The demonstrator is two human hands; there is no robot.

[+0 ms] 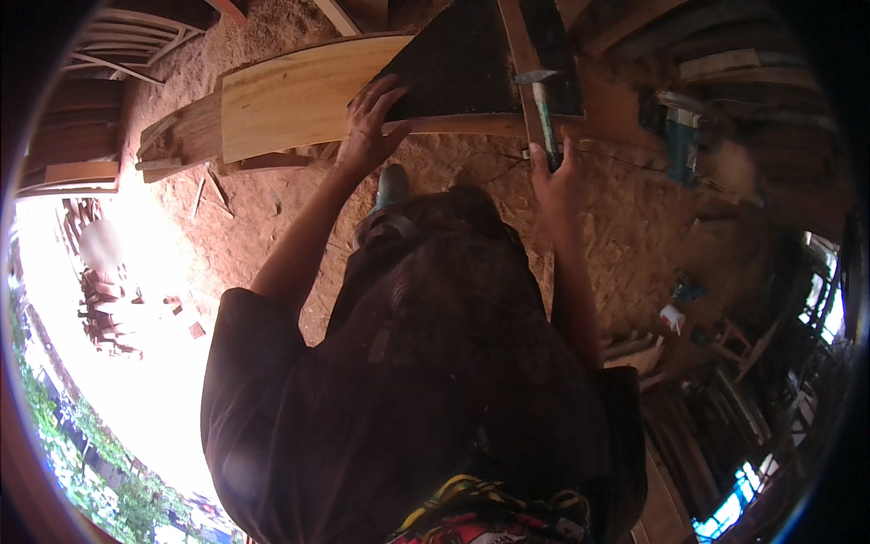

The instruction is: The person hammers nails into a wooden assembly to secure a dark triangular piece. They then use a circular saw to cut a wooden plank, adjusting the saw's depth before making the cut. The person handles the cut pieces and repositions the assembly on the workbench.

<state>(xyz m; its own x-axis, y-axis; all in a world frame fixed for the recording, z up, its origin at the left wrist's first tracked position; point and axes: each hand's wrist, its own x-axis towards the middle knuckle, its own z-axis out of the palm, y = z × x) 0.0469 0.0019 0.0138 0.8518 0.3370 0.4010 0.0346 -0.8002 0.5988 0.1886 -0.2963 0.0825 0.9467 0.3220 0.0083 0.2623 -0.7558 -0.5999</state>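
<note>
A black triangular panel (453, 68) lies over a pale wooden board (299, 95) in front of me. My left hand (370, 127) rests at the panel's left corner, fingers spread and thumb apart. In my right hand (555, 170) is the handle end of a hammer (542, 104), its metal head pointing away from me. Under the hammer, a narrow wooden strip (518, 41) runs lengthwise across the panel. Whether my right fingers also touch that strip, I cannot tell.
A blue power tool (681, 145) stands to the right of the panel. Sawdust covers the floor (263, 195). Stacked timber (82, 127) lies at the far left, with scrap wood (109, 308) in bright light nearer. A red-and-white object (672, 317) is on the right-hand floor.
</note>
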